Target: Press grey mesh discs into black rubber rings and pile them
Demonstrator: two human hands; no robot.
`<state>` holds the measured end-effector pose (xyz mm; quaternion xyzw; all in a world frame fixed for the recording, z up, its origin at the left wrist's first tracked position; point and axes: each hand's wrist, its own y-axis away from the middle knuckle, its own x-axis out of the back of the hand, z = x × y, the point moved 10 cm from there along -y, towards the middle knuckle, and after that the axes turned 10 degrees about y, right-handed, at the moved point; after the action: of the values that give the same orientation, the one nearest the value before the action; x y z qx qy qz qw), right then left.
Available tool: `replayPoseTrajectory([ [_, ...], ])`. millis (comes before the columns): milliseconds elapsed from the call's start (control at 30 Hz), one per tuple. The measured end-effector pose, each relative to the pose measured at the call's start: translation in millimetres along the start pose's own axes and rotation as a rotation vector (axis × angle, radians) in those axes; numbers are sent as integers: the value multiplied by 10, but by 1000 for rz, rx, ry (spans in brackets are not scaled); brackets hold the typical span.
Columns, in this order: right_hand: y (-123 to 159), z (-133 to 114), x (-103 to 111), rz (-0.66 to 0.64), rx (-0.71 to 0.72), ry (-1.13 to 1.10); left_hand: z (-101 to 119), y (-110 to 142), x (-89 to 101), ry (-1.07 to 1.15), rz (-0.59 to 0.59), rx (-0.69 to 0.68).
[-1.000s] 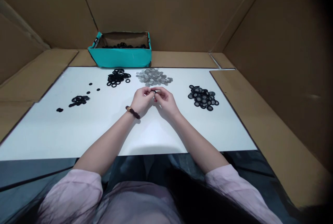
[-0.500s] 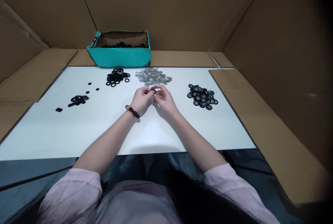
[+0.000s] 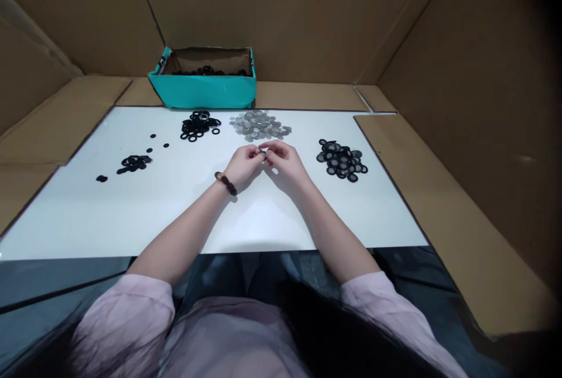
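Note:
Over the middle of the white tabletop, my left hand (image 3: pixel 243 165) and my right hand (image 3: pixel 286 162) meet, fingertips pinched on a small black ring (image 3: pixel 264 156). Fingers cover most of it, and whether a disc sits inside it cannot be made out. Just beyond my hands lies a heap of thin grey discs (image 3: pixel 260 126). Left of that heap is a pile of black rings (image 3: pixel 198 126). On the right rests a pile of black rings with grey centres (image 3: pixel 342 161). A dark beaded bracelet (image 3: pixel 226 182) circles my left wrist.
A teal box (image 3: pixel 204 91) with black rings inside stands behind the table's far edge. Small black pieces (image 3: pixel 134 162) lie in a loose group at the left, with several strays around. Cardboard walls (image 3: pixel 307 21) enclose the back and sides of the white table (image 3: pixel 175 214).
Both hands have shifted slightly right with the ring, which has tilted and shows less of its face. The whole view has moved a little; the piles look the same.

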<state>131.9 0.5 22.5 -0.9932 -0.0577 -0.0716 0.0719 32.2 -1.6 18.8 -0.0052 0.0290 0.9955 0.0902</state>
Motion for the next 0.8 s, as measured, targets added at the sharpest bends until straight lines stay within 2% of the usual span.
replayPoseTrajectory([
  [100,22,-4,10,19,1,-34,-24,-41,91,19,61,0],
  [300,44,35,-34,-35,-38,-27,-3,-63,52,-136,-84,32],
  [467,27,50,-28,-2,-7,-19,36,-58,184,-142,62,-31],
  [500,21,46,-27,-2,3,-6,28,-56,167,-145,46,-27],
  [633,4,34,-40,-47,21,46,-28,-27,-9,-211,-147,32],
  [667,4,34,-46,-61,22,48,-28,-21,-13,-218,-152,36],
  [800,21,75,-107,-140,-14,33,-6,-18,106,-160,-8,17],
])
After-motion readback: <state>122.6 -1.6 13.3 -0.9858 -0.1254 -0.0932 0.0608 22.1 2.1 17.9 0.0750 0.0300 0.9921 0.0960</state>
